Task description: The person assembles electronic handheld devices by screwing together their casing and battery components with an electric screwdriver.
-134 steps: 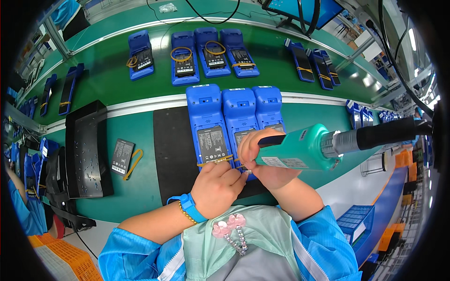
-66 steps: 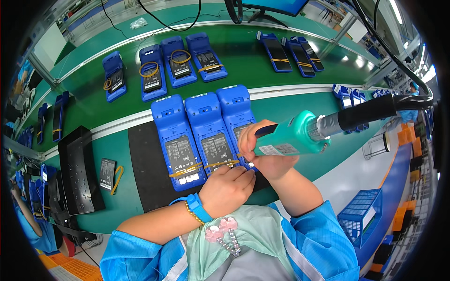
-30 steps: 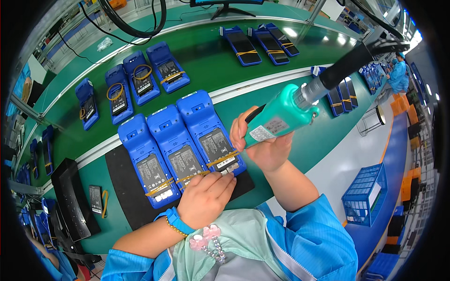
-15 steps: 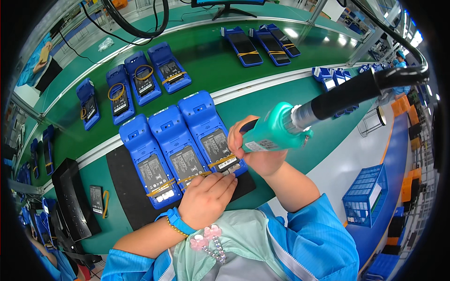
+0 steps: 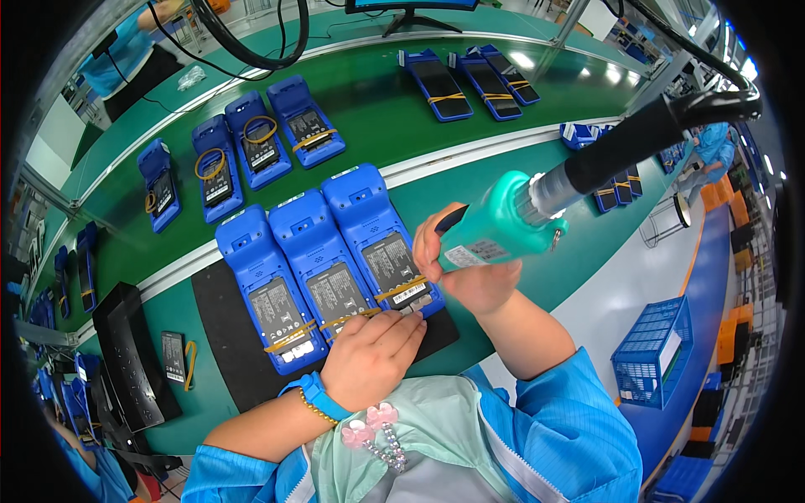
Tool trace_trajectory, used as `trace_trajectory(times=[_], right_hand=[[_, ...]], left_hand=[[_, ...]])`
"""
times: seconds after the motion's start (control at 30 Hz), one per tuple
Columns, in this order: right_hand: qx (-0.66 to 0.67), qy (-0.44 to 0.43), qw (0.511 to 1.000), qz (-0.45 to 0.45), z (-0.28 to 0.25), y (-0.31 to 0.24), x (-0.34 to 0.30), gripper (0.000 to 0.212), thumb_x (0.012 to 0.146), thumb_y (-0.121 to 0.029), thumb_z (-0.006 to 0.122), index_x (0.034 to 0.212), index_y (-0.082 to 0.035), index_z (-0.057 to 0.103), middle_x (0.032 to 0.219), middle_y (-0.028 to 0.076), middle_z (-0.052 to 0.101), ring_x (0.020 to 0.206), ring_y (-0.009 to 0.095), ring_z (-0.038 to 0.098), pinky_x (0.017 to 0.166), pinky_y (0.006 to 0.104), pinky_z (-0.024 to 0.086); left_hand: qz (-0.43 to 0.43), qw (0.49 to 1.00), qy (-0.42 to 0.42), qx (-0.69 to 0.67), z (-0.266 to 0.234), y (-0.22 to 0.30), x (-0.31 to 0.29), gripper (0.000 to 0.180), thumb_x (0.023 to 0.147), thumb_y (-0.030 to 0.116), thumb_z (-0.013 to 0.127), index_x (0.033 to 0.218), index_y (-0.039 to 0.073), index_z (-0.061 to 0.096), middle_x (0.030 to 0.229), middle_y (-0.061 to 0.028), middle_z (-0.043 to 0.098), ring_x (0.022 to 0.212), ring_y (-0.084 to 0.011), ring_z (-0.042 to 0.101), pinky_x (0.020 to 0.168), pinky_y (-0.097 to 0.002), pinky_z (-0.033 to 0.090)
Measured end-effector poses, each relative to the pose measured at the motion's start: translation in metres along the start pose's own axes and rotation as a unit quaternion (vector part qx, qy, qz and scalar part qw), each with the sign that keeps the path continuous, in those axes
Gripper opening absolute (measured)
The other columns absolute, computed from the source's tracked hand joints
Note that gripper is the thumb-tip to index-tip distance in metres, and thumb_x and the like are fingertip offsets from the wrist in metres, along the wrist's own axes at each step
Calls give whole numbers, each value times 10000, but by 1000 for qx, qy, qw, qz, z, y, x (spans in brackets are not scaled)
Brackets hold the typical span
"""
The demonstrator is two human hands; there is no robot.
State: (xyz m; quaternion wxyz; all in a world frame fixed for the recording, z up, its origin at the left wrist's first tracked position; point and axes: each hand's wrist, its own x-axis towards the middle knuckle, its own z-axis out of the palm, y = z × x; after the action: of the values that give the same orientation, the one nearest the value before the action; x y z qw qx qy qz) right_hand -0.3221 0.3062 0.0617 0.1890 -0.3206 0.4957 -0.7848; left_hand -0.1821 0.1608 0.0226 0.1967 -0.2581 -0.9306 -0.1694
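Note:
Three blue handheld terminals lie side by side, backs up, on a black mat point(image 5: 220, 323): a left terminal point(image 5: 248, 239), a middle terminal point(image 5: 302, 222) and a right terminal point(image 5: 356, 197). Each shows a black battery and a yellow rubber band across its lower part. My left hand point(image 5: 367, 356) lies over the lower ends of the middle and right terminals, fingers stretched out together. With my right hand point(image 5: 474, 277) I grip a green electric screwdriver point(image 5: 495, 226) beside the right terminal. Its tip is hidden from view.
Beyond the rail, more banded terminals point(image 5: 303, 121) stand on the green belt point(image 5: 360, 109). At left are a black tray point(image 5: 134, 360), a loose battery point(image 5: 173, 356) and a rubber band point(image 5: 190, 365). A blue basket point(image 5: 650, 356) stands at right. The screwdriver hangs from a black overhead arm point(image 5: 625, 151).
The screwdriver and my right hand have shifted slightly. My left hand stays on the terminals. In the background, a person at upper left and another at right have moved.

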Motion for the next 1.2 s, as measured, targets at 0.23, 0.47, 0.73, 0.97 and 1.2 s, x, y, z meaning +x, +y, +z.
trace_trajectory(times=[0.23, 0.47, 0.73, 0.97, 1.2], right_hand=[[76, -2, 997, -27, 0, -24, -11, 916, 823, -897, 372, 887, 1, 541, 699, 105, 573, 632, 197, 536, 558, 314, 409], [117, -8, 993, -9, -9, -24, -36, 837, 810, -836, 524, 935, -10, 572, 766, 111, 582, 653, 186, 562, 594, 301, 444], [143, -5, 989, -22, -12, -18, -44, 821, 824, -818, 535, 937, -6, 575, 758, 111, 580, 646, 180, 555, 611, 291, 442], [130, -11, 991, -11, -12, -13, -45, 802, 827, -802, 559, 987, -16, 578, 846, 102, 596, 682, 158, 552, 616, 289, 446], [152, -14, 988, 17, -6, -17, -46, 534, 905, -567, 660, 1036, -55, 583, 859, 88, 603, 678, 140, 529, 614, 280, 437]], left_hand=[[-8, 1000, 27, 1, 0, 2, 1, 353, 738, 107, 644, 1074, 48, 734, 1129, -38, 700, 977, -195, 650, 783, -330, 485], [-12, 1000, 24, -4, -2, 4, 5, 381, 740, 96, 638, 1104, 28, 725, 1162, -58, 689, 992, -224, 638, 808, -342, 495], [-22, 1000, 7, -8, 0, 4, 5, 401, 747, 76, 641, 1136, 17, 719, 1202, -67, 682, 1007, -228, 628, 839, -352, 502], [-23, 1000, 9, -7, -1, 5, 6, 383, 743, 71, 653, 1115, 17, 729, 1180, -63, 690, 995, -223, 633, 838, -347, 503], [-19, 1000, 14, -7, 0, 4, 7, 379, 740, 75, 656, 1107, 18, 734, 1166, -55, 696, 983, -215, 632, 816, -339, 498]])
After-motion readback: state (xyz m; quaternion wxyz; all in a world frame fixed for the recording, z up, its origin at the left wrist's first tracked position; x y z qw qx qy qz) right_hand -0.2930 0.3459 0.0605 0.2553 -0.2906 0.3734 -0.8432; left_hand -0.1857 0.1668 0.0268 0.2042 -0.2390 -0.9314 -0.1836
